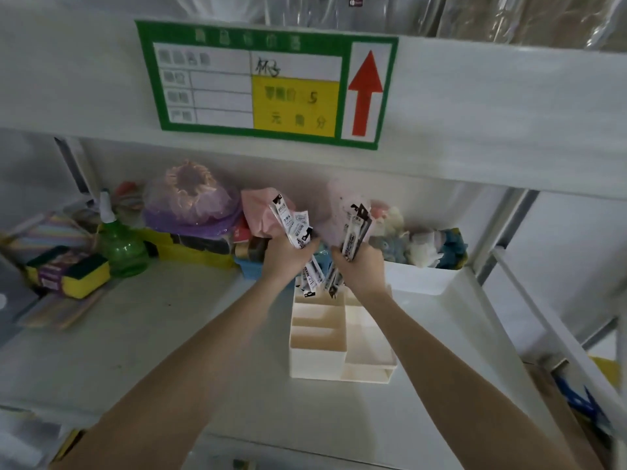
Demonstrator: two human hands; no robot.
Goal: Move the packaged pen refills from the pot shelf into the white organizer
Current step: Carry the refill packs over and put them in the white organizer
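Both forearms reach over the shelf [142, 334] to the white organizer [319, 357], left hand [286, 257] and right hand [361, 266] each gripping a fanned bunch of packaged pen refills [291, 222] just above its back compartments, so loose packs could easily slip out sideways.

Both arms outstretched; left hand [285, 256], right hand [361, 266] fingers clenched.
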